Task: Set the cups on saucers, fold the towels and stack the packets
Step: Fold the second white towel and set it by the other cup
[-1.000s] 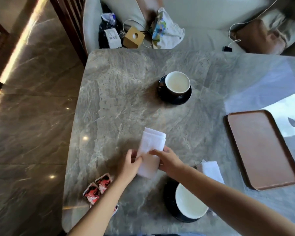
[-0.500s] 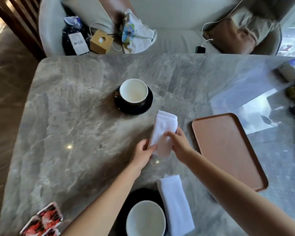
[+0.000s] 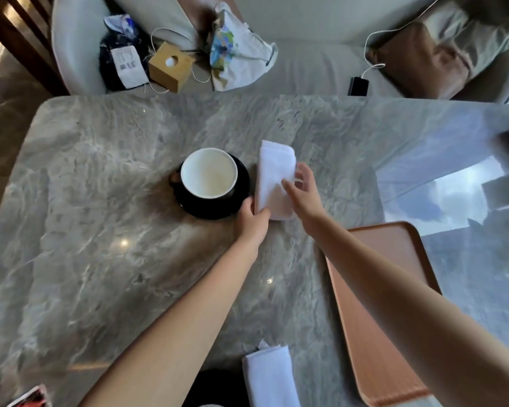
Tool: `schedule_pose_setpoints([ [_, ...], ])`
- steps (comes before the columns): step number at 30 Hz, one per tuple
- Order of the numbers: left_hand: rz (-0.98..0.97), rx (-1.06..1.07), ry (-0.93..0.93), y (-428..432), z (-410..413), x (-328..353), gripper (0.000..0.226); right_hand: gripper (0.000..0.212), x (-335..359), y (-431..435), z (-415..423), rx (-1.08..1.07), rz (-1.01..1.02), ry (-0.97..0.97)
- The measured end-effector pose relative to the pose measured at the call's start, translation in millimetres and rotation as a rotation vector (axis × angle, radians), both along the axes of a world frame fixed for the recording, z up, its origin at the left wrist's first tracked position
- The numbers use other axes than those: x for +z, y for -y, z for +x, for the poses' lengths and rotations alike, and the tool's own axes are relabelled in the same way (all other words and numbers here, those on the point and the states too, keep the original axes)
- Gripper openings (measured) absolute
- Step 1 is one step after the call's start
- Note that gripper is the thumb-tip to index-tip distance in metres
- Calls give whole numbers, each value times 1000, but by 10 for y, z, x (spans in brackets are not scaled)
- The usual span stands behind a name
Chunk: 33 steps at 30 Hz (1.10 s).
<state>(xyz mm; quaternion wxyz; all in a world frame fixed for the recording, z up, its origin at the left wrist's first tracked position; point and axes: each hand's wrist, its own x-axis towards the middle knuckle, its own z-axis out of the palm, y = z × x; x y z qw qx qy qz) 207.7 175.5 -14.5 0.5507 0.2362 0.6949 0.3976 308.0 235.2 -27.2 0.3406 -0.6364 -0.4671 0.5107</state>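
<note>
Just right of the saucer (image 3: 212, 211), folded towel (image 3: 274, 168) is settling after being carried closer; L hand (image 3: 252, 221) pinching its corner, R hand (image 3: 304, 192) gripping its edge, so this towel's prob nearly done

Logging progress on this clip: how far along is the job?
Done: cup sits on saucer; second towel lies folded near edge. In hand: left hand and right hand hold a folded towel beside the saucer. To do: packets, barely in view; stacking unclear.

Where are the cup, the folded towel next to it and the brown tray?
cup (image 3: 208, 173): head view, on its white inside.
folded towel (image 3: 274, 161): head view, on its far half.
tray (image 3: 368, 348): head view, on its bare floor.
</note>
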Motion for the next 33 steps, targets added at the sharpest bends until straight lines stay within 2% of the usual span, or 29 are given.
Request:
schedule_pose_setpoints([
  [3,-75,-25,24,22,98,-50,60,41,-190,70,32,-16,89,149],
  [9,-51,-49,30,106,185,-84,66,52,-316,154,-6,83,144,283],
  [12,-41,-38,17,111,171,-52,65,51,-282,128,-49,110,141,283],
  [18,-2,-13,18,136,-29,-6,37,50,-265,112,-222,151,182,277],
  [21,-3,-29,21,166,-64,-9,32,50,-275,120,-254,151,173,283],
  [24,-17,-30,27,172,-61,4,37,47,-248,139,-237,160,167,268],
  [28,-58,-60,38,234,-69,39,51,30,-181,202,-213,161,178,238],
  [33,-97,-71,41,305,-132,106,63,51,-50,345,-176,212,113,175],
])
